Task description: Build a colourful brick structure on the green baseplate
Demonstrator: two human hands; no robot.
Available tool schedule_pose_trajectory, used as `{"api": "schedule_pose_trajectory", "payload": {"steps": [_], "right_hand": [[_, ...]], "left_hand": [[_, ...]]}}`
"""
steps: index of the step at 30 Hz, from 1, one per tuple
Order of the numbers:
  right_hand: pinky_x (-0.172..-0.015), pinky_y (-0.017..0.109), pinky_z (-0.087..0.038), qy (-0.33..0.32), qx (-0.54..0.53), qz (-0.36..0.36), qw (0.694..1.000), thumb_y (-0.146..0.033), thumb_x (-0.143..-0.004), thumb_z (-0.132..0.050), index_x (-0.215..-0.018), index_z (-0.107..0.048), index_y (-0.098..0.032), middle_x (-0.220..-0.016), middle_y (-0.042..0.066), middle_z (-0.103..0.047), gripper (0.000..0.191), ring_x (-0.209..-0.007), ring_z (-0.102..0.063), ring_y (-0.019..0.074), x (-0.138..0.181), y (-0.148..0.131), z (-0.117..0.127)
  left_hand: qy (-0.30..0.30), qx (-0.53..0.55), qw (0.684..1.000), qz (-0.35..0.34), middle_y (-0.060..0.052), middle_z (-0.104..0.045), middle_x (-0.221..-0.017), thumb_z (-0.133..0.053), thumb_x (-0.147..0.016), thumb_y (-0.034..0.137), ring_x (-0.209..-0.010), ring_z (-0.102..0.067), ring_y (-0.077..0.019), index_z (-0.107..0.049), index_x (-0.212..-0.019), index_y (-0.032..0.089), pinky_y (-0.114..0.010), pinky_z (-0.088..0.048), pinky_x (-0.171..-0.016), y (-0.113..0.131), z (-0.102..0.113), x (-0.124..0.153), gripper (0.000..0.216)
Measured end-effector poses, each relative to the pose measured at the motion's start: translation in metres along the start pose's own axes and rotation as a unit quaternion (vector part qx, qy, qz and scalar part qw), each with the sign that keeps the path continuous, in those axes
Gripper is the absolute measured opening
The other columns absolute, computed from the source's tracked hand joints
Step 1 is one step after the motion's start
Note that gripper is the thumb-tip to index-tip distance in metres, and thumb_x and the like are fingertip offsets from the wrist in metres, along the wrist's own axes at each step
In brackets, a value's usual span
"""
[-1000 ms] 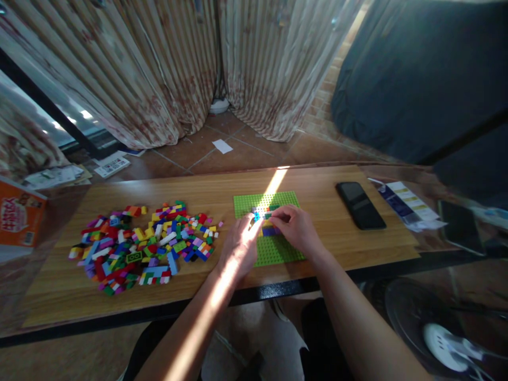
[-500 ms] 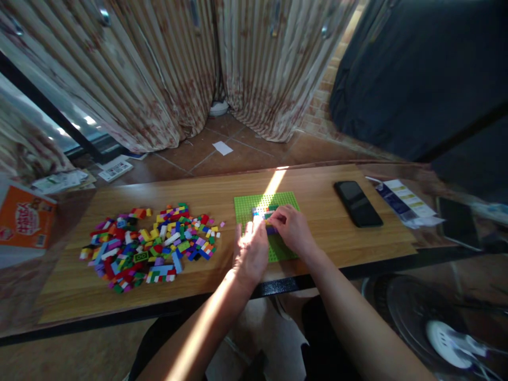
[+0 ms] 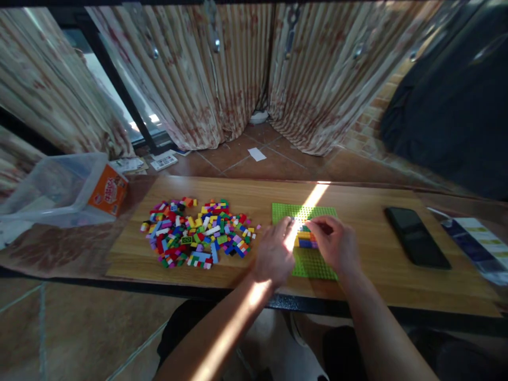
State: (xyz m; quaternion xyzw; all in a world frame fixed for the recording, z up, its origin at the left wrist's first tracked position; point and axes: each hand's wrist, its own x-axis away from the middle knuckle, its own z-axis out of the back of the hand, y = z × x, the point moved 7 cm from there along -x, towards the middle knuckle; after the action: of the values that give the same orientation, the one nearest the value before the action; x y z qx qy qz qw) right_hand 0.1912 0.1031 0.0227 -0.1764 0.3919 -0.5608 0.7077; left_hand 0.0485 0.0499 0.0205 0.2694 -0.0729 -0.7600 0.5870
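Observation:
A green studded baseplate (image 3: 313, 269) lies on the wooden table, with rows of coloured toy bricks (image 3: 305, 243) fixed on it; yellow, blue and orange ones show. My left hand (image 3: 274, 253) rests over the plate's left edge, fingers stretched toward the left end of the bricks. Opposite it, my right hand (image 3: 336, 246) has thumb and index finger pinched together at the upper bricks. Whatever sits in that pinch is too small to make out. Both hands partly cover the build, and a bright strip of sunlight washes out some of it.
Left of the plate spreads a pile of loose toy bricks (image 3: 190, 238). A black phone (image 3: 416, 237) lies on the table's right side, with a printed leaflet (image 3: 478, 246) beyond it. A clear plastic bin (image 3: 67, 185) with an orange label stands past the left end.
The camera view has swung left, so everything appears further right. My left fingers have drawn back a little, uncovering yellow and blue bricks. My right hand stays pinched at the build.

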Motion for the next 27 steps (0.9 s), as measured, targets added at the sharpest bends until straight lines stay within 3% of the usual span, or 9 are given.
{"api": "schedule_pose_trajectory", "payload": {"steps": [5,8,13,16,20,23,27], "right_hand": [[-0.064,0.029,-0.045,-0.057,0.010,0.092,0.994,-0.032,-0.090,-0.053,-0.078,-0.065,-0.021,-0.077,0.003,-0.066,0.021,-0.066,-0.059,0.0152,0.011,-0.046,-0.029],[-0.064,0.029,-0.044,-0.084,0.030,0.135,0.987,-0.027,-0.092,-0.048,-0.079,-0.064,-0.020,-0.074,0.003,-0.063,0.022,-0.066,-0.059,0.0153,0.016,-0.064,-0.044],[-0.061,0.028,-0.045,-0.071,0.000,0.154,0.985,-0.023,-0.091,-0.052,-0.081,-0.065,-0.020,-0.074,0.003,-0.063,0.017,-0.065,-0.059,0.0146,0.018,-0.079,-0.050],[-0.067,0.028,-0.049,-0.093,-0.062,0.147,0.983,-0.023,-0.091,-0.055,-0.084,-0.066,-0.021,-0.081,0.003,-0.066,0.013,-0.073,-0.062,0.0149,0.026,-0.092,-0.060],[-0.083,0.033,-0.049,-0.160,-0.099,0.202,0.961,-0.023,-0.089,-0.060,-0.090,-0.068,-0.022,-0.093,0.004,-0.067,0.008,-0.088,-0.061,0.0177,0.053,-0.122,-0.092],[-0.085,0.035,-0.048,-0.223,-0.071,0.245,0.941,-0.021,-0.086,-0.063,-0.095,-0.068,-0.023,-0.096,0.004,-0.066,0.011,-0.094,-0.059,0.0207,0.075,-0.140,-0.121],[-0.085,0.038,-0.045,-0.241,-0.049,0.269,0.931,-0.024,-0.086,-0.063,-0.097,-0.069,-0.023,-0.094,0.005,-0.064,0.012,-0.090,-0.056,0.0213,0.088,-0.153,-0.139]], "left_hand": [[0.107,0.063,0.989,0.077,-0.012,-0.062,-0.123,-0.037,-0.088,0.007,-0.118,-0.056,-0.0203,-0.056,-0.125,0.012,-0.035,-0.045,-0.103,-0.047,0.041,-0.010,0.041],[0.129,0.042,0.982,0.131,-0.010,-0.068,-0.107,-0.043,-0.086,0.009,-0.106,-0.061,-0.0217,-0.065,-0.111,0.014,-0.037,-0.049,-0.097,-0.082,0.062,-0.010,0.033],[0.168,0.030,0.962,0.215,-0.010,-0.072,-0.099,-0.046,-0.084,0.013,-0.096,-0.065,-0.0220,-0.070,-0.099,0.014,-0.036,-0.051,-0.091,-0.138,0.099,0.005,0.028],[0.219,0.059,0.940,0.255,-0.008,-0.074,-0.094,-0.049,-0.084,0.019,-0.088,-0.067,-0.0207,-0.072,-0.095,0.015,-0.034,-0.052,-0.085,-0.163,0.120,0.016,0.026],[0.267,0.089,0.917,0.282,-0.008,-0.074,-0.087,-0.052,-0.082,0.025,-0.080,-0.067,-0.0200,-0.073,-0.094,0.013,-0.031,-0.052,-0.077,-0.179,0.133,0.027,0.027],[0.281,0.103,0.910,0.287,-0.006,-0.074,-0.086,-0.053,-0.080,0.026,-0.079,-0.067,-0.0192,-0.074,-0.093,0.014,-0.030,-0.052,-0.075,-0.183,0.135,0.031,0.027],[0.285,0.113,0.905,0.294,-0.005,-0.074,-0.083,-0.054,-0.079,0.026,-0.076,-0.067,-0.0180,-0.074,-0.094,0.014,-0.029,-0.052,-0.074,-0.188,0.139,0.035,0.028]]}}
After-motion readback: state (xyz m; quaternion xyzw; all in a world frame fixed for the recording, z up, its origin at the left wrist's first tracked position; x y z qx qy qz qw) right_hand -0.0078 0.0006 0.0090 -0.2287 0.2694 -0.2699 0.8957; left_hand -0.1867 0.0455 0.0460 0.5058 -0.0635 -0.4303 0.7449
